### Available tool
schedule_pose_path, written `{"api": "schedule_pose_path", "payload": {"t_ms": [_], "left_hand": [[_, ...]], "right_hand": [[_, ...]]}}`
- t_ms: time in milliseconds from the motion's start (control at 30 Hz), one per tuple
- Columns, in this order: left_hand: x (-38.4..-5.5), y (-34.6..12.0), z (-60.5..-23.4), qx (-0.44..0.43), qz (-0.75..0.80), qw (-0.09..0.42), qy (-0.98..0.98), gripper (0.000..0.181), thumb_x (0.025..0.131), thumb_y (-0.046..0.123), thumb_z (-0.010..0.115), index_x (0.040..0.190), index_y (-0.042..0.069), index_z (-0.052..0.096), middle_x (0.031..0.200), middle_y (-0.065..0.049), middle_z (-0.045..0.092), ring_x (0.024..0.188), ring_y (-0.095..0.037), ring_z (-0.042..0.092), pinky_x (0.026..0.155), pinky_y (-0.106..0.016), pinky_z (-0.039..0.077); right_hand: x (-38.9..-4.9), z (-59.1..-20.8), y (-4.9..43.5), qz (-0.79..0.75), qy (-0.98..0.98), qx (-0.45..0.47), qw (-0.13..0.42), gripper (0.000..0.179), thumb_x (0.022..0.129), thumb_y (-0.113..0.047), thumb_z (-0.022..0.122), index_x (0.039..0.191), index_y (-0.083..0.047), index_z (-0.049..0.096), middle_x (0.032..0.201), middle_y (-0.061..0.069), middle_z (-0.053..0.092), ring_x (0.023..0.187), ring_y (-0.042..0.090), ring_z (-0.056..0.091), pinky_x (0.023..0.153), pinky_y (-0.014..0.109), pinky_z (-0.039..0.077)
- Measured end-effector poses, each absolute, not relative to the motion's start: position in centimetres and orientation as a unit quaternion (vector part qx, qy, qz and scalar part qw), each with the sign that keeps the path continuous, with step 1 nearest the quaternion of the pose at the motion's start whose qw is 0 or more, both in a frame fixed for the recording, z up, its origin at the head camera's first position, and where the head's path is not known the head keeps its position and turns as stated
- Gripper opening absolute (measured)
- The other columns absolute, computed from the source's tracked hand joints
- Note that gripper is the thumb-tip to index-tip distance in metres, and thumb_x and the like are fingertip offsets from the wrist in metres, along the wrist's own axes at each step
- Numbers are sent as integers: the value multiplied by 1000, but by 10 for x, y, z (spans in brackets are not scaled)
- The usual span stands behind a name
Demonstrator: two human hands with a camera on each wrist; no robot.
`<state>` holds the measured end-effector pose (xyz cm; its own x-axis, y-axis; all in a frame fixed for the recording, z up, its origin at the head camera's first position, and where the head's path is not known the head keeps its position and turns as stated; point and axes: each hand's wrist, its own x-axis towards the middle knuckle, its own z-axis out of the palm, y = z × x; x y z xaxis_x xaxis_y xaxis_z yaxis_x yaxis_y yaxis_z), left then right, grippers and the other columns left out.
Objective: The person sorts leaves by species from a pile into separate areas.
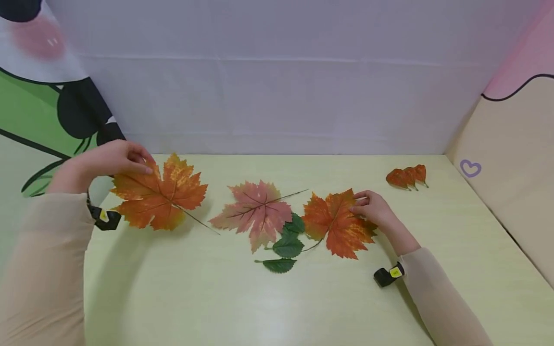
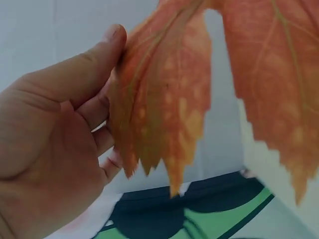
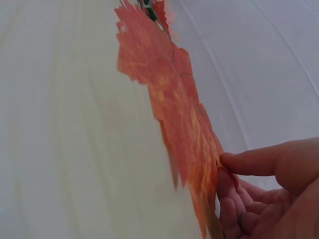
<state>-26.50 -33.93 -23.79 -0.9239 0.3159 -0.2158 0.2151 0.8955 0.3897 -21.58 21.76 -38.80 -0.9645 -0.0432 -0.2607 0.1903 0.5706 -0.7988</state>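
Observation:
My left hand (image 1: pixel 117 158) pinches the upper left lobe of an orange maple leaf (image 1: pixel 166 192), lifted over the left part of the table, its stem pointing down to the right. In the left wrist view, thumb and fingers grip that leaf's edge. At the right, my right hand (image 1: pixel 374 209) pinches the edge of a second orange maple leaf (image 1: pixel 331 216); the right wrist view shows the thumb on one face and curled fingers behind. Between them lies a pink maple leaf (image 1: pixel 259 209). Several small green leaves (image 1: pixel 287 246) lie beside it, one partly under its edge.
Small brown-orange leaves (image 1: pixel 407 177) lie in an overlapping row at the table's back right. The pale table (image 1: pixel 216 298) meets a white cloth wall (image 1: pixel 277 105) behind. Printed side panels (image 1: pixel 510 158) stand at both sides.

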Motion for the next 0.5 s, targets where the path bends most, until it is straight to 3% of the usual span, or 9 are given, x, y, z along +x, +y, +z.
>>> {"api": "schedule_pose_path", "payload": {"t_ms": [167, 200, 300, 400, 500], "left_hand": [[-272, -341, -265, 127, 219, 134, 958, 38, 85, 25, 64, 112, -1, 55, 100, -9, 61, 85, -17, 55, 73, -28, 46], [-274, -341, -270, 125, 223, 126, 958, 39, 85, 26, 64, 112, -1, 55, 101, -11, 61, 88, -20, 55, 82, -33, 44], [-279, -338, -287, 116, 229, 95, 962, 36, 86, 25, 62, 109, -2, 56, 100, -17, 61, 99, -32, 51, 99, -53, 20], [-283, -336, -305, 93, 241, 82, 963, 31, 88, 25, 59, 106, -1, 57, 104, -22, 60, 106, -42, 43, 91, -70, -1], [-285, -333, -322, 59, 254, 82, 962, 28, 89, 24, 56, 106, 1, 57, 115, -25, 53, 111, -45, 37, 90, -72, 2]], "right_hand": [[-215, -389, 217, -459, 878, 42, 127, 47, 89, -16, 58, 128, 2, 40, 113, 22, 51, 89, 24, 56, 76, 30, 47], [-215, -388, 218, -458, 879, 42, 127, 47, 89, -16, 58, 128, 2, 40, 114, 22, 52, 89, 24, 56, 76, 30, 47], [-215, -387, 219, -457, 880, 40, 125, 47, 89, -16, 58, 128, 3, 40, 114, 23, 52, 90, 25, 56, 76, 30, 47], [-215, -387, 219, -458, 879, 38, 125, 46, 89, -15, 58, 128, 3, 40, 113, 22, 52, 89, 25, 55, 75, 30, 47], [-216, -388, 220, -460, 878, 37, 126, 46, 89, -15, 58, 127, 3, 41, 113, 22, 52, 88, 24, 56, 75, 29, 47]]}}
